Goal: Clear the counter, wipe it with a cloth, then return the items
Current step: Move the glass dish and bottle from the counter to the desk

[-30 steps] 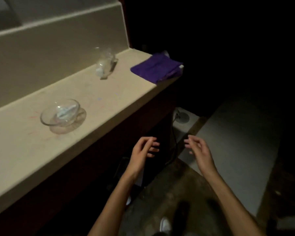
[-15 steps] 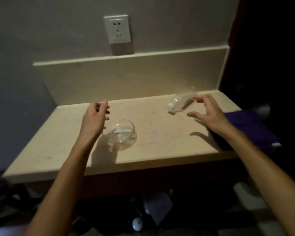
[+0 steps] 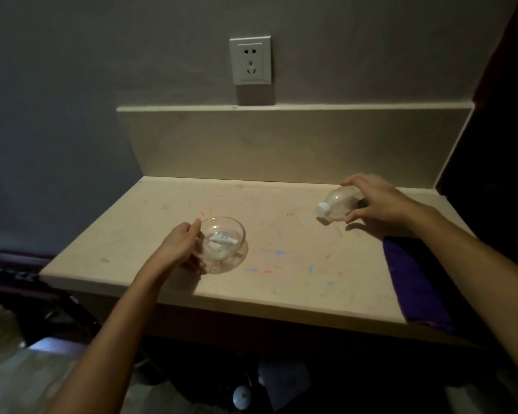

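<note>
Left hand [image 3: 178, 245] grips the clear glass bowl [image 3: 222, 243] at lower centre; right hand [image 3: 377, 201] clasps the toppled clear plastic bottle [image 3: 337, 206], white cap pointing frame-left.

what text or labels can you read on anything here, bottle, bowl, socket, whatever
None can be read.
clear bottle: no label or print shows; right hand covers part of it.
glass bowl, held at the rim by the left hand: a small white thing inside has dark marks, too blurred to read.
wall socket: only plug holes, no lettering.
purple cloth: plain.
</note>
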Motion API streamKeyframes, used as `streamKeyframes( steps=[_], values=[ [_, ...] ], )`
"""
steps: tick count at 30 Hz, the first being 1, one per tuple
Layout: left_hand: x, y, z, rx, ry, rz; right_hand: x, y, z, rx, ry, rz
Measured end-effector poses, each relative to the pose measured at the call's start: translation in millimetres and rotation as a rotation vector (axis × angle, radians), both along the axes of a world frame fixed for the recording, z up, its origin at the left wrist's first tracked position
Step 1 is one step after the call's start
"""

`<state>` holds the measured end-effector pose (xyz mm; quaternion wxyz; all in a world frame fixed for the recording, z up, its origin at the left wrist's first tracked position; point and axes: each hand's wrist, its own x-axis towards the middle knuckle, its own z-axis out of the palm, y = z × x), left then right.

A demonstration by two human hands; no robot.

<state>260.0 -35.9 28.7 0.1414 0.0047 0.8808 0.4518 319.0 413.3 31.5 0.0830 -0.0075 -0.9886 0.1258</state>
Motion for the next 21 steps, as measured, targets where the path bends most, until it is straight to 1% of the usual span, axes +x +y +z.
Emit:
streamKeyframes(
  steps=[6, 11, 16, 21],
  values=[
    [-4.6, 8.3, -6.5, 0.081, -0.026, 0.05, -8.6, -6.8, 4.0, 0.127, -0.014, 0.061],
    [-8.6, 9.7, -6.2, 0.1, -0.044, 0.061, -15.1, -15.5, 2.7, 0.197, -0.015, 0.054],
    [-4.7, 12.4, -3.9, 0.117, -0.047, 0.077, -16.1, -20.5, 4.8, 0.216, -0.022, 0.046],
    [-3.5, 13.1, -0.3, 0.106, 0.004, 0.073, -15.1, -34.5, 2.0, 0.173, -0.01, 0.023]
  ],
)
